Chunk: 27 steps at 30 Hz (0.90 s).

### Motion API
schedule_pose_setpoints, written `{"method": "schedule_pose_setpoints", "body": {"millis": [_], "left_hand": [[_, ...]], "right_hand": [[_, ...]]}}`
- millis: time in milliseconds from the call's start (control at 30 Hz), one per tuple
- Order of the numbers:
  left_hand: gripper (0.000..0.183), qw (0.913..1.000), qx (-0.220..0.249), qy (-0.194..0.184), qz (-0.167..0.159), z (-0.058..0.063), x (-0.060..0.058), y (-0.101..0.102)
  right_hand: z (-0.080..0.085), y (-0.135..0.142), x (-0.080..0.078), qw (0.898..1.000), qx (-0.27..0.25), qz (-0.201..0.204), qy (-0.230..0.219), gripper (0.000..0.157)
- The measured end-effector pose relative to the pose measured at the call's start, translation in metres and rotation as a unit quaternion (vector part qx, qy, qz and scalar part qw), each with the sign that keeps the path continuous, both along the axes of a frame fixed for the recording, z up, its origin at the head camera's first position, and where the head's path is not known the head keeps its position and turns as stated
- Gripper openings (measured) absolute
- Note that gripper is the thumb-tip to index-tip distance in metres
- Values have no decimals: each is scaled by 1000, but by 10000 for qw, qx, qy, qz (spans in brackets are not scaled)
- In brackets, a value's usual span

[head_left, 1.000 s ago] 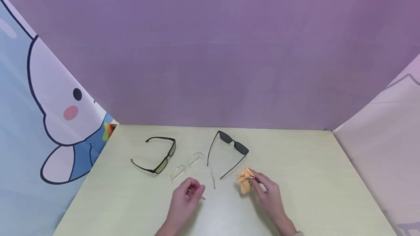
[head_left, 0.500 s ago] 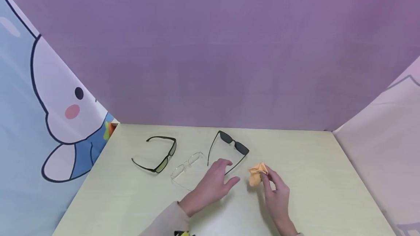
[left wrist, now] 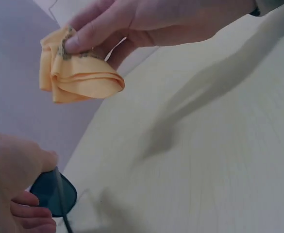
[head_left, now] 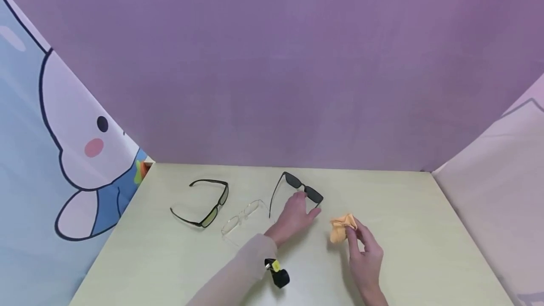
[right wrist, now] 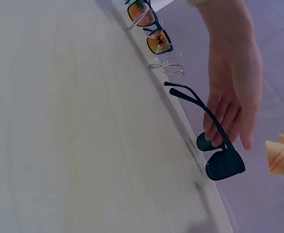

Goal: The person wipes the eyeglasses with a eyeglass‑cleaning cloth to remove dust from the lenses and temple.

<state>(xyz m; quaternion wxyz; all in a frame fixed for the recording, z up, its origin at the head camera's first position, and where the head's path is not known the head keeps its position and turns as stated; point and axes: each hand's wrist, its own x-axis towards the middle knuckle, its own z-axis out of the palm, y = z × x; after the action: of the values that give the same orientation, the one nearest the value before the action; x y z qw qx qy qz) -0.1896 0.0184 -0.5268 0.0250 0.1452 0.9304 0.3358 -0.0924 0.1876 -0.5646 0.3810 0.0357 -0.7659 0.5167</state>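
My left hand (head_left: 293,215) is at the black sunglasses (head_left: 292,180), which have dark lenses and unfolded temples. Its fingertips lie by the bridge and right lens, the thumb near the right hinge. From the right wrist view, the fingers of the left hand (right wrist: 235,80) look fairly straight beside the sunglasses (right wrist: 225,165), with the thumb spread apart. My right hand (head_left: 366,255) pinches a crumpled orange cloth (head_left: 338,230) between thumb and fingers, raised above the table. In the left wrist view, the cloth (left wrist: 78,77) hangs in folds under the right thumb.
Clear-framed glasses (head_left: 231,224) lie left of the left forearm, partly hidden by it. Farther left are black glasses (head_left: 210,217) with yellowish lenses, temples unfolded. A black device (head_left: 279,275) sits on the left wrist. A purple curtain (head_left: 272,70) stands behind the pale table (head_left: 408,230).
My left hand has reached forward and right, from near the clear glasses to the sunglasses. The right hand has moved rightward, holding the cloth. The glasses stay in place.
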Motion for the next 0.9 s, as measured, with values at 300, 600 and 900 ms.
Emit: {"method": "schedule_pose_setpoints", "body": {"millis": [300,600,900], "left_hand": [[29,9957,767,90,519,-17,-21,26],[51,9979,239,-22,598,-16,-32,37],[56,9864,-1455,535,553,-12,-36,47]], "right_hand": [[1,-3,2,9998,-124,102,117,32],[-1,-2,3,9996,-251,115,94,32],[-2,-2,4,9994,-189,104,285,34]]}}
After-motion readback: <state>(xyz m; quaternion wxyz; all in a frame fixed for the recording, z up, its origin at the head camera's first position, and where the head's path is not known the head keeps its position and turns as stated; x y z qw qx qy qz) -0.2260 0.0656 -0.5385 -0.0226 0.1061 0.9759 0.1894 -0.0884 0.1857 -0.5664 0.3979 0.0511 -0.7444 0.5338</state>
